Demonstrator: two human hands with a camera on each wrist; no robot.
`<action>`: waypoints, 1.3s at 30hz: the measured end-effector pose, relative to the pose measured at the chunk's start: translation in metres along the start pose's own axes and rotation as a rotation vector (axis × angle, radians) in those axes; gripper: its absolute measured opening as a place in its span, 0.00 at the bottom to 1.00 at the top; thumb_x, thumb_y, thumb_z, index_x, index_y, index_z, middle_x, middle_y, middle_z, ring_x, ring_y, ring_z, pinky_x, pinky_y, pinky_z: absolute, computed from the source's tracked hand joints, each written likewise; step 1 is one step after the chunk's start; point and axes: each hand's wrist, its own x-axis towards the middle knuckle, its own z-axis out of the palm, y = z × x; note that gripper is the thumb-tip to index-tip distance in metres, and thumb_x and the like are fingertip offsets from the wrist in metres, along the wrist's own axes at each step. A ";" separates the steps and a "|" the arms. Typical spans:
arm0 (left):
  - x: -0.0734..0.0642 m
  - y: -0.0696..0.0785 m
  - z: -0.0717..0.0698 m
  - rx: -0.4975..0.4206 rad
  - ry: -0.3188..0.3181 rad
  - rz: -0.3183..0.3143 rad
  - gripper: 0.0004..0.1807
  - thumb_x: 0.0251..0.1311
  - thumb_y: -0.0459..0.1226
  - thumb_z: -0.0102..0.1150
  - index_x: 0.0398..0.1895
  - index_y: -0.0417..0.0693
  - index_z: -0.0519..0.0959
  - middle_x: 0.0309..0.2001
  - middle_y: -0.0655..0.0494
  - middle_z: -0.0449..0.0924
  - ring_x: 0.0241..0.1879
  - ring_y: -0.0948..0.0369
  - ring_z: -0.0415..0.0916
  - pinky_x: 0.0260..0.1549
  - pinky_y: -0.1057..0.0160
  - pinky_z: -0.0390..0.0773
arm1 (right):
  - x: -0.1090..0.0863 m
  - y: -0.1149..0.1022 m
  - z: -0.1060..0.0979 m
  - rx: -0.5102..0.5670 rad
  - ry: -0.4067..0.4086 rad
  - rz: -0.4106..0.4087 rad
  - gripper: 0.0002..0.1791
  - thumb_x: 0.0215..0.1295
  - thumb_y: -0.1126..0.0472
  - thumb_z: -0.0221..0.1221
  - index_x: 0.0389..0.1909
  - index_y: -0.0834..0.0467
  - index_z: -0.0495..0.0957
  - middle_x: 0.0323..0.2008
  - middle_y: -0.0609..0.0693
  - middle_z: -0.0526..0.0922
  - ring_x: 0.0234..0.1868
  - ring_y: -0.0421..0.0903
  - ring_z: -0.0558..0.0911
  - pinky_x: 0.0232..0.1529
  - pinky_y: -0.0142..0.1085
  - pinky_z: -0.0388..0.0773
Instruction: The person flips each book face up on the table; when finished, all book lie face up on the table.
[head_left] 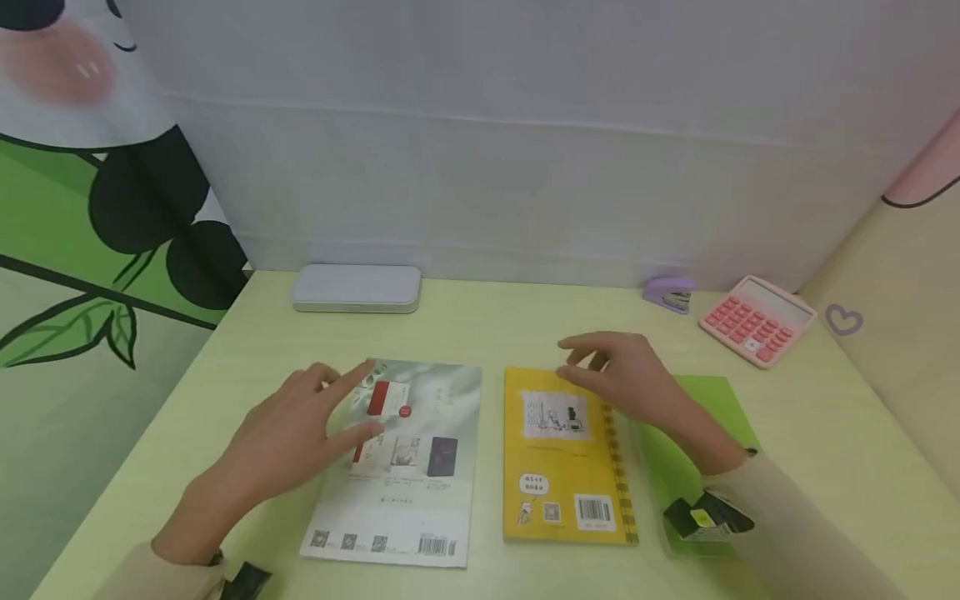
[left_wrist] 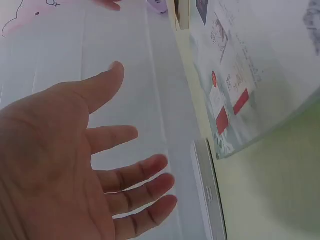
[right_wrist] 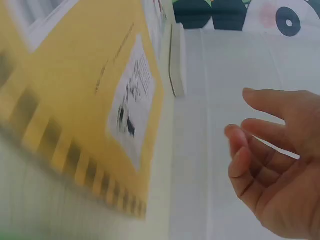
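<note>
A thin, pale-green and white magazine (head_left: 420, 508) lies back cover up, with pictures of books and barcodes on it. Over its left side hovers my left hand (head_left: 281, 433), fingers spread. In the left wrist view that palm and its fingers (left_wrist: 132, 175) hold nothing. To the right lies a yellow book (head_left: 547, 467) with a striped spine edge, seen blurred in the right wrist view. My right hand (head_left: 626, 375) is above its upper right corner, fingers loosely bent, nothing between them. A green book or folder (head_left: 712, 398) lies partly beneath the right forearm.
Along the back of the table are a pale lavender flat case (head_left: 356, 287) at left and a purple stapler (head_left: 670, 293) at right. A pink calculator (head_left: 757, 322) lies near the right edge. A white cloth (head_left: 480, 183) hangs behind the table.
</note>
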 end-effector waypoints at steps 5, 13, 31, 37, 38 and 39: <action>-0.028 -0.020 0.001 -0.167 -0.146 -0.107 0.43 0.64 0.59 0.69 0.79 0.56 0.69 0.39 0.60 0.84 0.32 0.64 0.75 0.29 0.63 0.71 | 0.033 -0.010 0.031 0.109 -0.068 0.000 0.21 0.71 0.54 0.68 0.62 0.55 0.85 0.47 0.51 0.89 0.46 0.47 0.81 0.42 0.39 0.78; -0.059 -0.038 0.018 -0.391 -0.284 -0.266 0.43 0.58 0.50 0.77 0.77 0.52 0.73 0.31 0.63 0.82 0.30 0.61 0.75 0.26 0.65 0.74 | 0.062 -0.013 0.066 0.123 -0.141 0.005 0.20 0.71 0.55 0.67 0.61 0.56 0.86 0.52 0.52 0.86 0.53 0.51 0.79 0.53 0.44 0.78; -0.079 -0.032 0.042 -0.536 -0.288 -0.318 0.40 0.57 0.37 0.78 0.74 0.45 0.75 0.32 0.59 0.78 0.28 0.60 0.74 0.24 0.68 0.74 | 0.077 -0.011 0.093 0.127 -0.235 0.093 0.19 0.72 0.56 0.67 0.61 0.56 0.86 0.52 0.54 0.86 0.48 0.47 0.81 0.51 0.37 0.81; -0.081 -0.032 0.042 -0.543 -0.285 -0.300 0.41 0.56 0.37 0.79 0.74 0.43 0.74 0.33 0.59 0.77 0.26 0.60 0.73 0.23 0.68 0.73 | 0.078 -0.012 0.093 0.134 -0.245 0.101 0.19 0.71 0.57 0.69 0.59 0.58 0.87 0.50 0.54 0.86 0.45 0.46 0.80 0.45 0.33 0.80; -0.081 -0.032 0.042 -0.540 -0.284 -0.292 0.41 0.56 0.37 0.79 0.74 0.42 0.74 0.33 0.59 0.77 0.25 0.61 0.73 0.23 0.68 0.73 | 0.078 -0.012 0.093 0.135 -0.245 0.104 0.19 0.70 0.57 0.69 0.59 0.58 0.87 0.50 0.54 0.85 0.45 0.46 0.80 0.44 0.33 0.80; -0.081 -0.032 0.042 -0.538 -0.283 -0.286 0.41 0.56 0.37 0.79 0.74 0.42 0.74 0.33 0.59 0.77 0.25 0.61 0.72 0.23 0.68 0.73 | 0.078 -0.012 0.093 0.138 -0.246 0.108 0.19 0.70 0.57 0.69 0.59 0.58 0.87 0.50 0.54 0.85 0.44 0.45 0.81 0.43 0.32 0.80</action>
